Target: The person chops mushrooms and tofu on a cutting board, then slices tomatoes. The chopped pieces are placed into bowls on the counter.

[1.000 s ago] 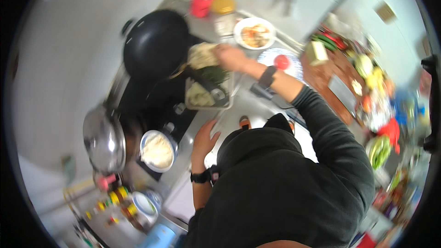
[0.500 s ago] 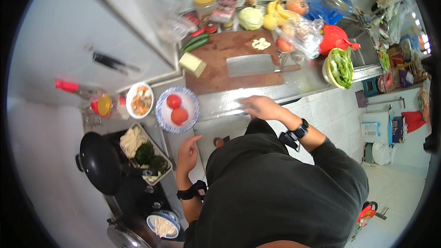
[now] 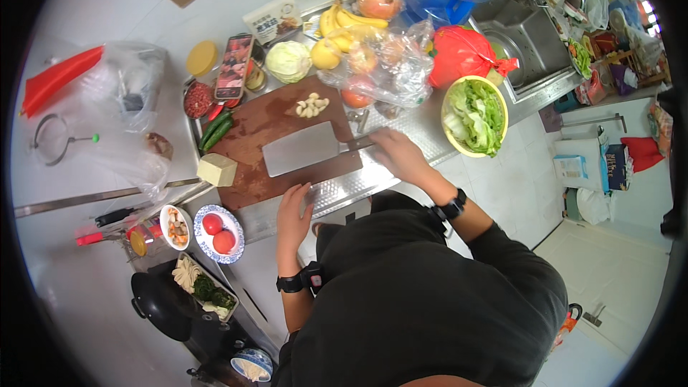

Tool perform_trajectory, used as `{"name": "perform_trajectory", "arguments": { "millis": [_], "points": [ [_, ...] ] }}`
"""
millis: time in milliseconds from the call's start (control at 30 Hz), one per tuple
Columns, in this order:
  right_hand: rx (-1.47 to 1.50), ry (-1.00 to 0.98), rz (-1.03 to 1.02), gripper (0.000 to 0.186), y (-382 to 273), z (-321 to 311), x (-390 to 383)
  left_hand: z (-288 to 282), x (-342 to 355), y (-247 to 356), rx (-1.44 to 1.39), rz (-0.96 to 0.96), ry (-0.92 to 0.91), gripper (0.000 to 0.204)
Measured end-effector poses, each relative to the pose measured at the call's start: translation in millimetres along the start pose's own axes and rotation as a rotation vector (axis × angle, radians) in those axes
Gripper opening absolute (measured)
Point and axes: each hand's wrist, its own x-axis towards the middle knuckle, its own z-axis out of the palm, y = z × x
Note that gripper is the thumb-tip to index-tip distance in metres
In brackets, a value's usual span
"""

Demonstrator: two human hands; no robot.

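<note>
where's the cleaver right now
In the head view, the cleaver lies on the brown cutting board, just below the garlic, its handle pointing right toward the right hand.

Cleaver blade (image 3: pixel 301 149) smooth metal; chopping board (image 3: pixel 247 120) matt, seemingly wood; counter (image 3: pixel 421 127) shiny, dimpled metal

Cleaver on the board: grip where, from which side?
Probably the dark handle, right hand from the right: the cleaver lies flat on the cutting board, blade to the left, handle jutting past the board's right edge.

Metal counter (image 3: pixel 424 126), brown cutting board (image 3: pixel 244 129), yellow basket (image 3: pixel 504 109), red plastic bag (image 3: pixel 459 57)
</note>
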Motion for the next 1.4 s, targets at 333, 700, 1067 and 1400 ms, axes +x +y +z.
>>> {"name": "perform_trajectory", "arguments": {
  "millis": [333,700,1067,1400],
  "points": [
    [-0.529,0.730,0.335,0.049,44.3,-17.4,122.2,-4.3,-2.7,6.1,-0.004,-0.081,-0.018,0.039],
    [-0.450,0.955,0.217,0.050,50.0,-75.5,155.2,-14.4,31.8,-5.9,-0.017,0.134,-0.014,0.038],
    [-0.329,0.621,-0.003,0.093,11.3,-39.3,111.4,-33.1,5.0,-44.1,-0.039,-0.019,0.097,0.039],
    [-0.085,0.188,-0.021,0.058,-15.9,16.1,34.4,-35.5,-26.1,-65.4,-0.029,-0.117,0.363,0.041]
  ]
}}
